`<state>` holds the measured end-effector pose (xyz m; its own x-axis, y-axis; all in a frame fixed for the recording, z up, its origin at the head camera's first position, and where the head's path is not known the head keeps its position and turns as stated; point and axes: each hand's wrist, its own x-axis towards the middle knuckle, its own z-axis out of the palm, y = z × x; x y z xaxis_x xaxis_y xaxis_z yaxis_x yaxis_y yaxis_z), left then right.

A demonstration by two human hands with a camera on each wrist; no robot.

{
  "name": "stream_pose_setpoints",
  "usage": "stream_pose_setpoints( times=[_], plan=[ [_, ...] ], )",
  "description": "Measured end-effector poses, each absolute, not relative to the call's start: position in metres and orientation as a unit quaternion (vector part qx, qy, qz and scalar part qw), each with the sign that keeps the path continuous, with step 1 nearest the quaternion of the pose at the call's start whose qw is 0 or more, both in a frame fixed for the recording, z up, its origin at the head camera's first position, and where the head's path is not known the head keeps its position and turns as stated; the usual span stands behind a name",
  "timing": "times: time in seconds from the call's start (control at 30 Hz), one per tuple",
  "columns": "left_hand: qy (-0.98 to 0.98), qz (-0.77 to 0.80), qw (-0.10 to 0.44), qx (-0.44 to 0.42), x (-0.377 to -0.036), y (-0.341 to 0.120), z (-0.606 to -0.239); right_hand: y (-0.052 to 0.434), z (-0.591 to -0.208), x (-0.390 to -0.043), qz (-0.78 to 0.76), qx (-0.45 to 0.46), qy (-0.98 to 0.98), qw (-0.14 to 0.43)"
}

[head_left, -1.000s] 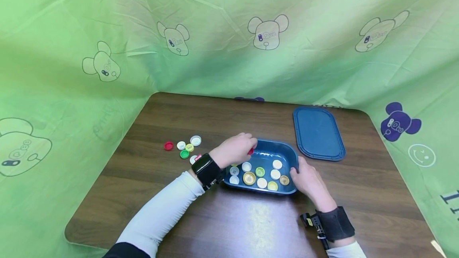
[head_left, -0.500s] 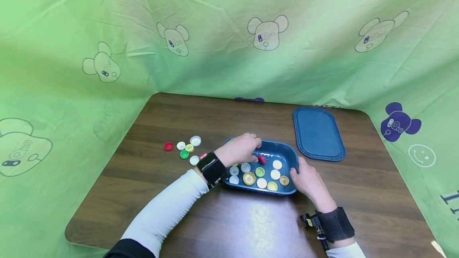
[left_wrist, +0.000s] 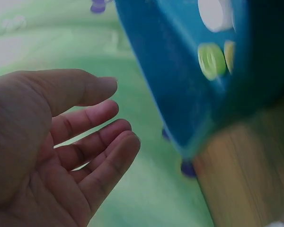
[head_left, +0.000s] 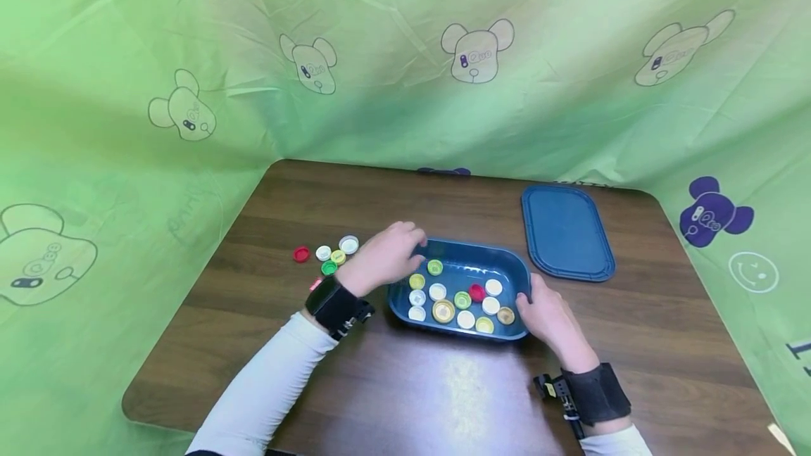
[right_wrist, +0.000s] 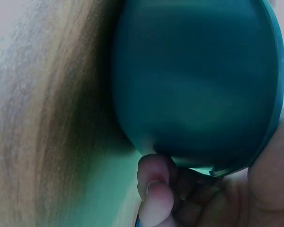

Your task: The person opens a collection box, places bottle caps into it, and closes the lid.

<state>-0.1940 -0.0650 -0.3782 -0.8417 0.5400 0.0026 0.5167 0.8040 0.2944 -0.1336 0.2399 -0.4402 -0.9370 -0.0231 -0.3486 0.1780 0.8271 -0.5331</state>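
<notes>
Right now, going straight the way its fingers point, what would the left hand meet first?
Likely the blue tray, at its far left corner, though the left hand may sit above it.

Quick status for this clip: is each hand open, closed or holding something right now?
Left hand: open, holding nothing.
Right hand: holding the blue box by its right end.

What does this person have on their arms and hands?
The left hand and right hand are bare. A wide black band sits on each wrist, with a small dark device attached. White sleeves show on both forearms.
</notes>
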Motion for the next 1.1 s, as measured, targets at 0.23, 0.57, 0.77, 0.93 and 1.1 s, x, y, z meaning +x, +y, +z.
stream_pose_setpoints(
  times=[0.23, 0.57, 0.77, 0.93, 1.1],
  plan=[
    [0.963, 0.189, -0.032, 0.189, -0.19, -0.145, -0.386, 0.242, -0.441, -0.135, -0.286, 0.036, 0.942, 0.17],
    [0.97, 0.198, 0.009, 0.143, -0.171, -0.196, -0.424, 0.241, -0.442, -0.134, -0.288, 0.036, 0.942, 0.171],
    [0.97, 0.193, 0.012, 0.15, -0.167, -0.195, -0.439, 0.24, -0.441, -0.135, -0.283, 0.033, 0.944, 0.164],
    [0.971, 0.181, 0.016, 0.156, -0.165, -0.189, -0.443, 0.24, -0.442, -0.134, -0.283, 0.034, 0.945, 0.162],
    [0.97, 0.169, 0.011, 0.175, -0.164, -0.18, -0.443, 0.24, -0.442, -0.134, -0.285, 0.039, 0.943, 0.166]
  ],
)
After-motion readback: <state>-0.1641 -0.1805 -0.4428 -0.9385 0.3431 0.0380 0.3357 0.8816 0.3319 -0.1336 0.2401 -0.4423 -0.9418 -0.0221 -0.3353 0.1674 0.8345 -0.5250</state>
